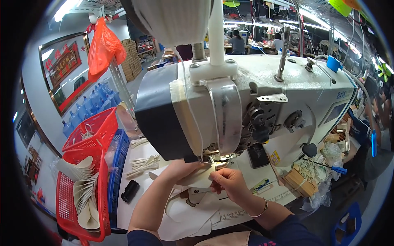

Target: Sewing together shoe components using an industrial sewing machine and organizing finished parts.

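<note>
A curved off-white sheet piece [198, 178], leather-like, is under the needle area [217, 160] of a large white and dark sewing machine [266, 82]. My right hand [230, 183] pinches its right edge between thumb and fingers, just in front of the needle area. Left of the needle, my left hand [182, 169] reaches in along the far side of the piece. Its fingertips are hidden by the machine head and the piece, so their grip does not show. More flat off-white pieces [184, 217] lie on the table in front of me.
At left, red baskets [104, 180] with stacked curved pieces [87, 201] stand beside a blue crate [117, 164]. Bundled white strips [141, 166] and a black object [130, 191] lie left of the machine. Right are a phone [257, 156], snips [261, 185] and tan bundled pieces [300, 182].
</note>
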Action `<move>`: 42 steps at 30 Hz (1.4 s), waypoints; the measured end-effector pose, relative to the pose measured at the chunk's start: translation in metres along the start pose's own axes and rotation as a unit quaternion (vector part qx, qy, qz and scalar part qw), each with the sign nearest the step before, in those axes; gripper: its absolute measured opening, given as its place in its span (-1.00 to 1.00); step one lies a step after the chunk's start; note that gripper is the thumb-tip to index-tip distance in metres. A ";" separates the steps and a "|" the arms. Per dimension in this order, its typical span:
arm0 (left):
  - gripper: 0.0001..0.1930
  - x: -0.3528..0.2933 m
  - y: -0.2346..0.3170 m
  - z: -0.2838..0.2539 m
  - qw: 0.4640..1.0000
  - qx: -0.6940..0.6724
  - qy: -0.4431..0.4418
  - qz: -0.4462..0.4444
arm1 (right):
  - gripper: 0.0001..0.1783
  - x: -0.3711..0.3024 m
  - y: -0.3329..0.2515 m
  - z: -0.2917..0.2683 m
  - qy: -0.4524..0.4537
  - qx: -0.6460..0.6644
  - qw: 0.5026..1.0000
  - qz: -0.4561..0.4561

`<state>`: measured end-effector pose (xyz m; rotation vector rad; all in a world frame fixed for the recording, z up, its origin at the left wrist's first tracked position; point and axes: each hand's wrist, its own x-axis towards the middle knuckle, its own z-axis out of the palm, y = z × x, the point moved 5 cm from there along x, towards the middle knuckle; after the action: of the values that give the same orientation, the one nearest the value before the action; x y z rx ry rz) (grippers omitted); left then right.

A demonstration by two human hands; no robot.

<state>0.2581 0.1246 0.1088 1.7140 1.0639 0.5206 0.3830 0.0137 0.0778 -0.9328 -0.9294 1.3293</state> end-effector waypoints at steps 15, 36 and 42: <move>-0.59 -0.010 0.022 0.002 0.995 0.045 0.007 0.087 | -0.80 -0.005 0.005 0.001 0.034 0.037 0.999 -0.014; -0.62 -0.024 0.030 -0.008 0.986 0.146 -0.016 0.081 | -0.91 -0.109 -0.141 -0.103 0.494 -0.491 0.518 -0.498; -0.58 -0.029 0.043 -0.001 0.991 0.113 -0.035 0.061 | -0.82 -0.097 -0.119 -0.177 0.489 -0.576 0.480 -0.447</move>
<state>0.2603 0.0964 0.1522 1.9906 1.0027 0.4256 0.5878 -0.0896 0.1241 -1.5330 -0.9901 -1.0058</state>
